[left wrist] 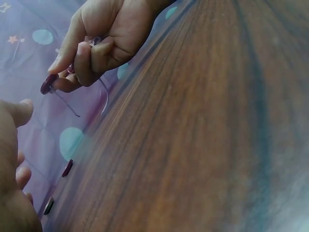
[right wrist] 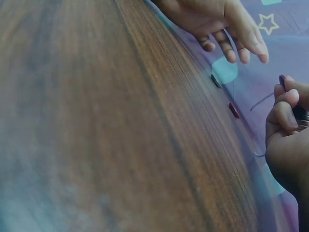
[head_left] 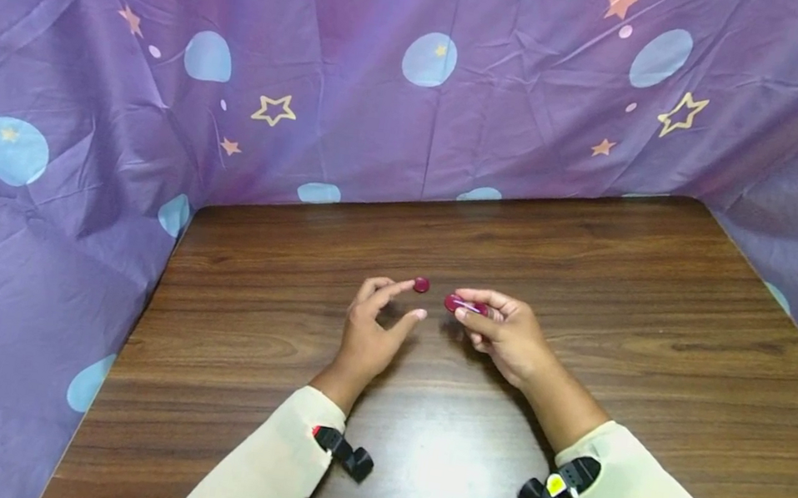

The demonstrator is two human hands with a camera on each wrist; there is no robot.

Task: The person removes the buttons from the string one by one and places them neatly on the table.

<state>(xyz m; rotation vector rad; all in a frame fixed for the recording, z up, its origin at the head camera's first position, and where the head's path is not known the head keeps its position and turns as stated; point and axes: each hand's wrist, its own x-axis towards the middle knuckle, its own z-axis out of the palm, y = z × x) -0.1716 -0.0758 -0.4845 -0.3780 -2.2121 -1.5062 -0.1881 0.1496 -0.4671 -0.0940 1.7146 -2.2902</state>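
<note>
My right hand (head_left: 514, 341) pinches a dark red, button-like disc (head_left: 452, 302) between thumb and forefinger. More red shows just behind it in the same grip, and a thin pale cord (left wrist: 66, 104) hangs from the held pieces in the left wrist view. Opposite, my left hand (head_left: 369, 328) holds nothing, its thumb and forefinger spread apart. A loose red disc (head_left: 421, 285) appears right by the left forefinger's tip; the left wrist view puts this red disc (left wrist: 67, 167) on the tabletop. Near it there lies a darker disc (left wrist: 49, 206). Curled fingers hide part of what the right hand holds.
The brown wood-grain table (head_left: 231, 429) reaches under both forearms. Behind it and at its sides hangs a purple cloth (head_left: 365, 43) with stars and blue spots. A small black camera (head_left: 359, 464) is strapped to the left sleeve, another camera (head_left: 534, 497) to the right.
</note>
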